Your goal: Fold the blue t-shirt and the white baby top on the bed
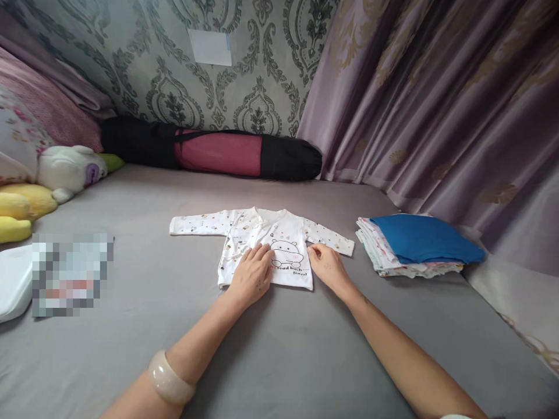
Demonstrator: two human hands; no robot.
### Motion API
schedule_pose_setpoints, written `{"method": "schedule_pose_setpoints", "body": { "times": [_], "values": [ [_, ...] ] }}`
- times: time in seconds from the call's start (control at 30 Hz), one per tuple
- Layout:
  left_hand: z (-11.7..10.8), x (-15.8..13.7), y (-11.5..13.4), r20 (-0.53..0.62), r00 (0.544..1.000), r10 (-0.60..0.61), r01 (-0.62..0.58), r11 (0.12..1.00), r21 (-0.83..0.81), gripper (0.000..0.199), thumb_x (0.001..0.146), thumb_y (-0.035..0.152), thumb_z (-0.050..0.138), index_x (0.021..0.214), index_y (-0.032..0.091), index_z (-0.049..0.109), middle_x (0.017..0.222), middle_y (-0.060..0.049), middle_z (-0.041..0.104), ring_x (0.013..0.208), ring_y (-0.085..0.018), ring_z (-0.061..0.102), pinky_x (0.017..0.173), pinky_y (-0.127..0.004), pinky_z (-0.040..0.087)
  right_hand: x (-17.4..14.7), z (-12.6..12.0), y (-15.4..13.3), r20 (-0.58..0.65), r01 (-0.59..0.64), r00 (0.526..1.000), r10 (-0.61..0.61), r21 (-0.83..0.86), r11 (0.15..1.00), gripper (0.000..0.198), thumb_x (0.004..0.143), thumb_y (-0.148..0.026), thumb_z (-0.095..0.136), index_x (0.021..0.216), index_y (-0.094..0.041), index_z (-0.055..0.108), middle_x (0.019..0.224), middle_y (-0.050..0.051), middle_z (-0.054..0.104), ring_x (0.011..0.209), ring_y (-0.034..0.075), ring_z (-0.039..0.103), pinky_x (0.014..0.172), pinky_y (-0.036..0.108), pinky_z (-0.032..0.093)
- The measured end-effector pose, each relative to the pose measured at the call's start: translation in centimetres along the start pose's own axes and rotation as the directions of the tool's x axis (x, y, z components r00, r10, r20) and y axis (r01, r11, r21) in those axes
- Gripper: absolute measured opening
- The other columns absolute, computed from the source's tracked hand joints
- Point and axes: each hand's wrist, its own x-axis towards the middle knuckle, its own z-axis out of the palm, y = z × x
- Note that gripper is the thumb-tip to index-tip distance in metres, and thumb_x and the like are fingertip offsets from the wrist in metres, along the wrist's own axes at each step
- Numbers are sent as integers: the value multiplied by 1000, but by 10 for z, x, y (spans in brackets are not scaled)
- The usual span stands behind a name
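A small white baby shirt [288, 230] lies spread on the grey sheet, both sleeves stretched out to the sides. It has a cartoon animal and lettering on one half and small prints on the other. My left hand [252, 272] rests flat on the lower front of the shirt, fingers extended. At the shirt's right side edge, just below the sleeve, my right hand [326, 266] has its thumb and fingers pinched on the fabric. A pale bangle [170, 378] circles my left wrist.
To the right is a stack of folded clothes [384, 259] topped by a blue cloth [428, 238]. A black and pink rolled bag [218, 152] lies along the wall. Plush toys [70, 169], a white object [15, 282] and a blurred-out item [72, 273] are on the left.
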Motion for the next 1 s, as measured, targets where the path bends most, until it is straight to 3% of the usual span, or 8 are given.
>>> {"method": "schedule_pose_setpoints", "body": {
  "times": [0.13,0.27,0.47,0.57,0.67,0.77,0.93,1.0],
  "values": [
    [-8,6,-1,3,1000,-31,31,997,-77,31,88,11,38,112,19,57,133,-12,57,129,-27,47,106,-46,38,-1,-9,-4,351,-378,879,322,104,920,32,84,-43,60,62,-21,52,47,-3,52,38,9,44,39,21,30],
    [-14,4,-6,-8,1000,5,-7,976,-220,24,97,30,37,103,21,58,127,-9,60,125,-24,50,107,-45,35,-8,-15,-11,613,-563,715,335,222,796,45,78,-49,68,55,-20,43,42,-7,42,32,3,26,33,18,12],
    [-16,-3,-1,64,989,130,-114,970,-215,58,78,58,65,118,19,51,134,-16,53,127,-31,47,110,-52,29,-8,-24,-19,634,-668,729,259,575,472,20,80,-31,68,75,-16,55,55,-5,51,41,4,42,33,13,23],
    [-13,-2,1,56,994,96,-88,987,-138,51,81,44,65,120,17,48,126,-17,59,119,-31,54,105,-50,37,-4,-28,-27,706,-750,662,251,623,222,12,86,-27,60,82,-17,55,59,-2,57,43,5,47,34,13,26],
    [-10,-1,-4,38,992,122,-119,989,-83,37,85,15,49,122,17,49,124,-15,62,119,-27,56,103,-46,40,-1,-30,-31,748,-784,617,247,611,109,14,90,-27,53,80,-17,52,57,-2,56,39,4,43,32,12,22],
    [-7,-3,-12,-1,985,175,-175,983,-61,54,77,-1,36,126,18,51,133,-12,58,131,-24,48,109,-45,37,-5,-28,-29,705,-762,647,291,613,210,14,89,-26,53,79,-17,53,54,-4,54,37,4,42,31,13,21],
    [-9,-9,-17,50,968,247,-243,967,-81,68,66,-5,37,127,18,56,138,-9,56,135,-23,43,113,-43,34,-20,-26,-17,605,-591,723,334,291,752,26,85,-32,61,65,-18,51,51,-3,56,35,5,42,30,16,21],
    [-15,-10,-14,82,965,248,-240,966,-98,66,64,-2,42,125,19,58,138,-10,56,132,-24,46,113,-44,34,-18,-28,-8,588,-489,742,321,148,860,32,85,-38,61,62,-19,50,50,-2,58,35,5,42,31,17,21]
  ]
}}
